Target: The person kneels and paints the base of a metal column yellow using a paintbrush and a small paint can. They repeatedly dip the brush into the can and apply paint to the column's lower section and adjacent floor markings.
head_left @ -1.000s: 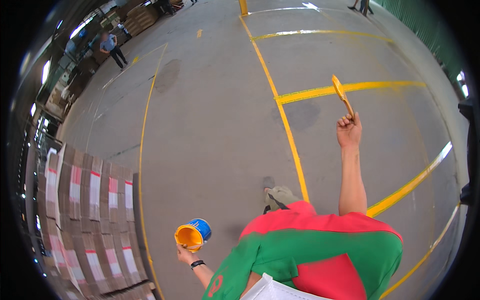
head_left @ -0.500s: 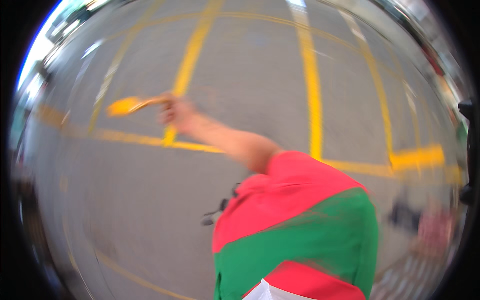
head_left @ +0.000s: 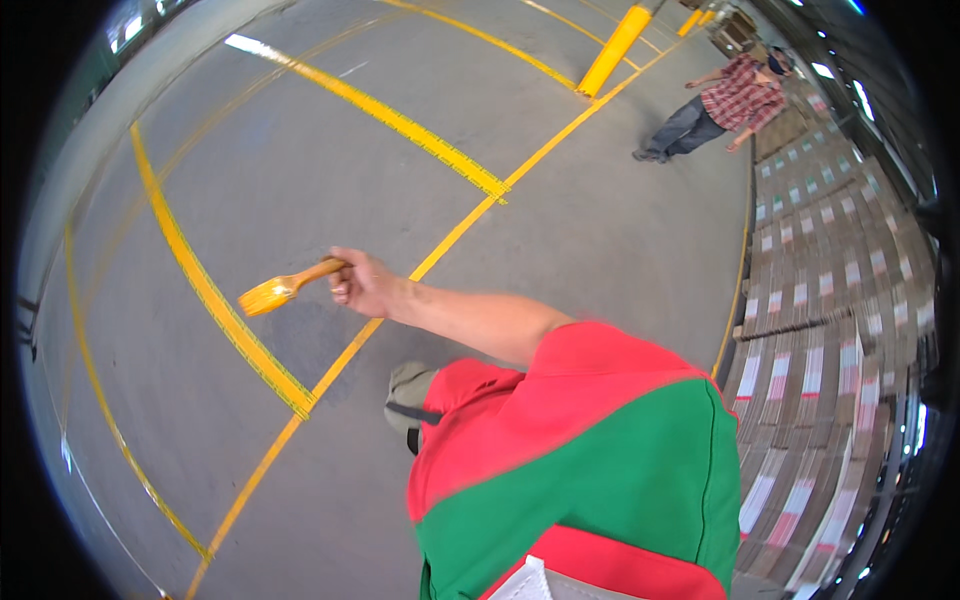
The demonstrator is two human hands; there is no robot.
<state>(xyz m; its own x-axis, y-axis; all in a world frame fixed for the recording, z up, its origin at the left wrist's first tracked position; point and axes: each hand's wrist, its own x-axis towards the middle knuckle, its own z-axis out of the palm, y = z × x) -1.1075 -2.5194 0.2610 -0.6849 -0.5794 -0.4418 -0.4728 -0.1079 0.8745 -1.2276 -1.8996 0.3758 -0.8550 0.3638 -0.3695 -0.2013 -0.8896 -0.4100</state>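
My right hand (head_left: 368,286) is closed around the wooden handle of a paintbrush (head_left: 275,293), held out to the left over the grey floor (head_left: 480,255). Yellow colour covers its broad head, which points left and slightly down. The brush appears above the floor, near a wide yellow stripe (head_left: 210,290); whether it touches anything, I cannot tell. My bare forearm comes out of a red and green short-sleeved shirt (head_left: 600,440). Beside the shirt shows a grey-green piece with black straps (head_left: 408,395), partly hidden. My left hand is out of sight.
A long yellow line (head_left: 450,240) crosses the floor diagonally, meeting another wide stripe (head_left: 400,122). A yellow post (head_left: 615,50) stands farther off. A person in a plaid shirt (head_left: 740,98) is at the upper right, near tall stacks of flat brown cardboard (head_left: 800,390).
The view has turned right, bringing the person, post and cardboard stacks into clear sight. The brush stays in my right hand, now tilted more downward. The earlier frame is blurred.
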